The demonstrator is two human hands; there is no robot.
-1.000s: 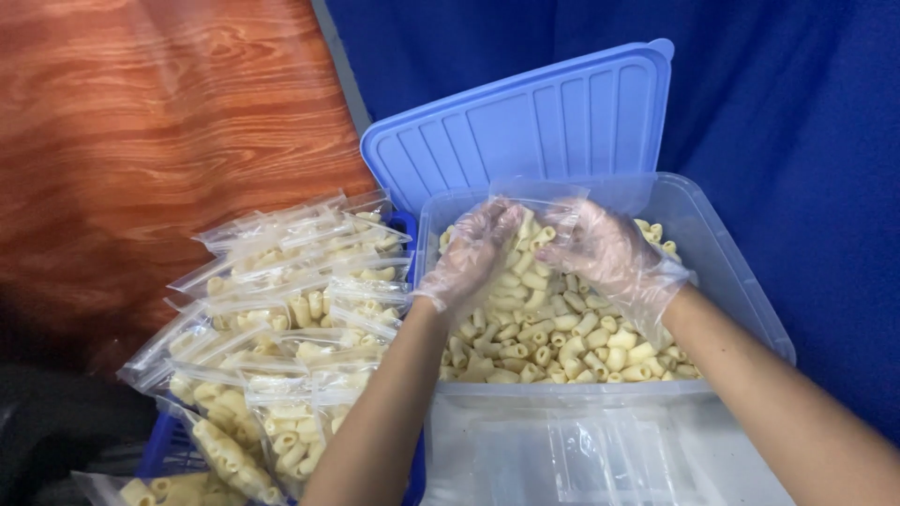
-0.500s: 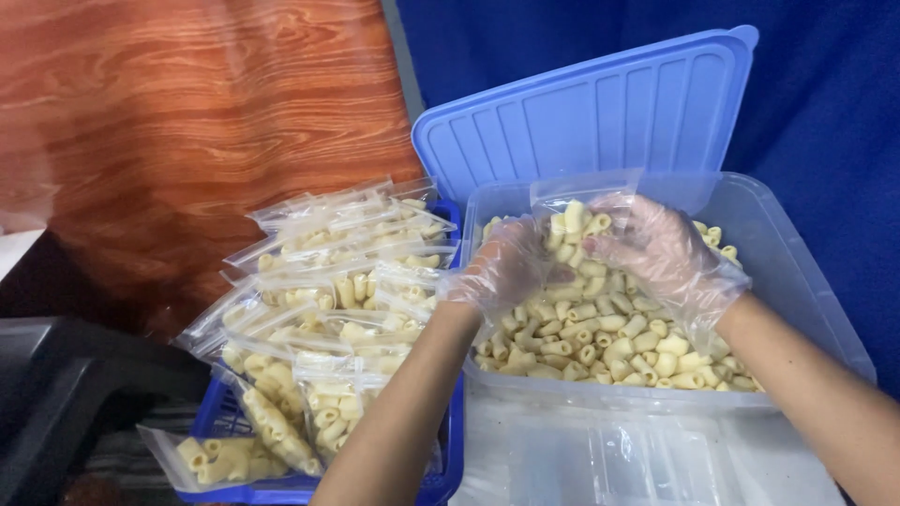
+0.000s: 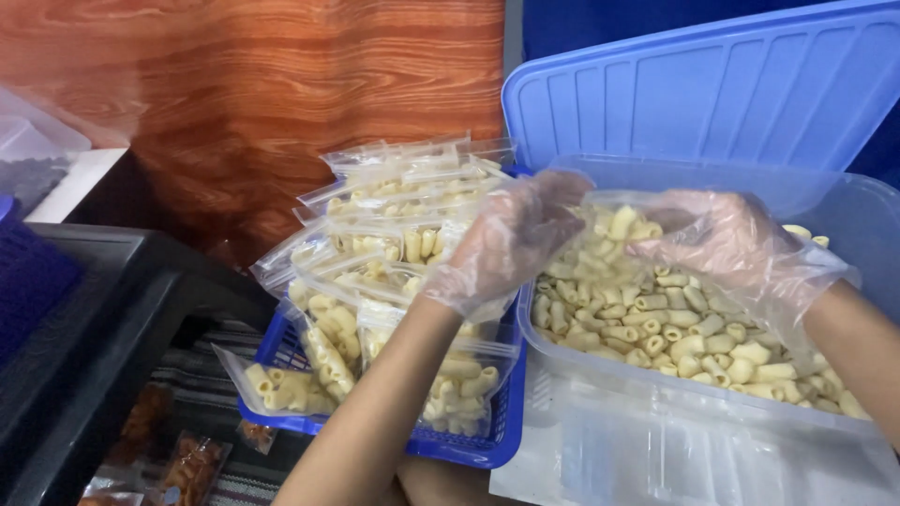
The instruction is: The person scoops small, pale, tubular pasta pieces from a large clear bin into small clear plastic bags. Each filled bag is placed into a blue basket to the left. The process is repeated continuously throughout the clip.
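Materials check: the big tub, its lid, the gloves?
Tub: clear, slightly frosted plastic, likely rigid; macaroni shows through the wall. Lid: opaque blue plastic, moulded ribs, satin sheen. Gloves on left hand and right hand: thin loose transparent film, wrinkled, probably polyethylene.

Gloved left hand (image 3: 506,245) and right hand (image 3: 727,245) pinch a small clear plastic bag (image 3: 626,217) of pale macaroni, fingers (image 3: 562,192) above a clear plastic tub (image 3: 703,389) of loose macaroni (image 3: 675,328); filled packets (image 3: 394,244) lie left of the fingers in a blue basket (image 3: 473,448).
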